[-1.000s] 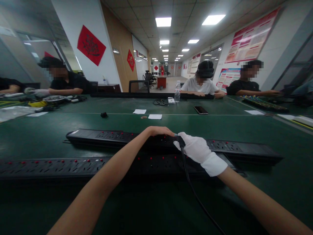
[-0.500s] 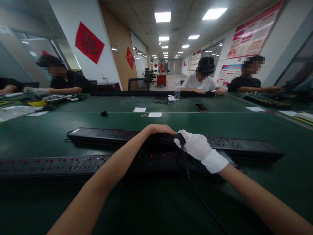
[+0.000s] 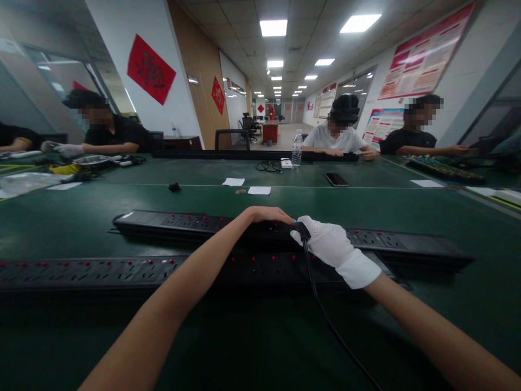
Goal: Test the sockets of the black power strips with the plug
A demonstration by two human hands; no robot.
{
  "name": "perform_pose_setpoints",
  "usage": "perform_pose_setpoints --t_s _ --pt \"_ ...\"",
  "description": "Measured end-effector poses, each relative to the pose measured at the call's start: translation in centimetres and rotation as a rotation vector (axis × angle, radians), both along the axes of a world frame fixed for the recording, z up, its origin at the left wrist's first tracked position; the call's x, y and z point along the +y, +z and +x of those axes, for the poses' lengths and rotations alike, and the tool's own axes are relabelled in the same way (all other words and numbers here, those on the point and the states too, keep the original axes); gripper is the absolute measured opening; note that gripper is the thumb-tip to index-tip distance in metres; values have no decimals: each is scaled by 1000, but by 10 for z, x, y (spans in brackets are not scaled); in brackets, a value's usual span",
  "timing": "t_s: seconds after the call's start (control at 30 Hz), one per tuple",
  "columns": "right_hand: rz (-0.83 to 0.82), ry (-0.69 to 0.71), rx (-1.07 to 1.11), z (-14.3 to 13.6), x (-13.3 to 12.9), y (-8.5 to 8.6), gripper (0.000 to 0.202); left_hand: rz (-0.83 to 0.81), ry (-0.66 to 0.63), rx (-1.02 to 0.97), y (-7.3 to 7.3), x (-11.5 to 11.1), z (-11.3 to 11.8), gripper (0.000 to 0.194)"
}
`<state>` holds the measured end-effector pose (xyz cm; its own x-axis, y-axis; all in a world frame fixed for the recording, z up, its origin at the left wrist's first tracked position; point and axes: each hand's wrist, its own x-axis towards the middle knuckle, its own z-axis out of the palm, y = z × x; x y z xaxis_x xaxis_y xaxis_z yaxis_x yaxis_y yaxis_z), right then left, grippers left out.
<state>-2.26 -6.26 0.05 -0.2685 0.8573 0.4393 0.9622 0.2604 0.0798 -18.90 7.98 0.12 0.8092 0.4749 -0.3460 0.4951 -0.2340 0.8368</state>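
Note:
Two long black power strips with red buttons lie one behind the other on the table: the far power strip [image 3: 411,245] and the near power strip [image 3: 87,274]. My left hand [image 3: 271,214], bare, bends over the middle of the far one and grips it; the undersides of its fingers are hidden. In a white glove, my right hand [image 3: 329,244] is closed around a black plug [image 3: 303,230], whose cable [image 3: 321,304] runs down toward me. My left fingertips reach close to the plug's front; a small bluish bit shows between them, too small to name.
Across the green table [image 3: 195,198] lie paper slips [image 3: 259,190], a small black piece [image 3: 175,187], a phone [image 3: 336,180] and a coiled cable [image 3: 268,166]. A water bottle [image 3: 297,149] stands upright. Several people sit at the far side, one in a white shirt [image 3: 336,141].
The view has shifted very slightly. Both hands keep the same pose at the far power strip, with the plug still in the right glove.

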Motion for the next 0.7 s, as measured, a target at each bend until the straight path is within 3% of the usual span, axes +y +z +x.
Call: perform_pose_setpoints --t_s 0.27,0.47,0.7 --pt "-40 -31 -34 -3 -1 4 39 23 -13 -5 -1 1 0 40" --pt "-93 -45 -87 -8 1 11 28 79 -44 -15 0 3 0 39" --pt "-90 -37 -122 7 5 14 32 212 -38 -9 5 2 0 43"
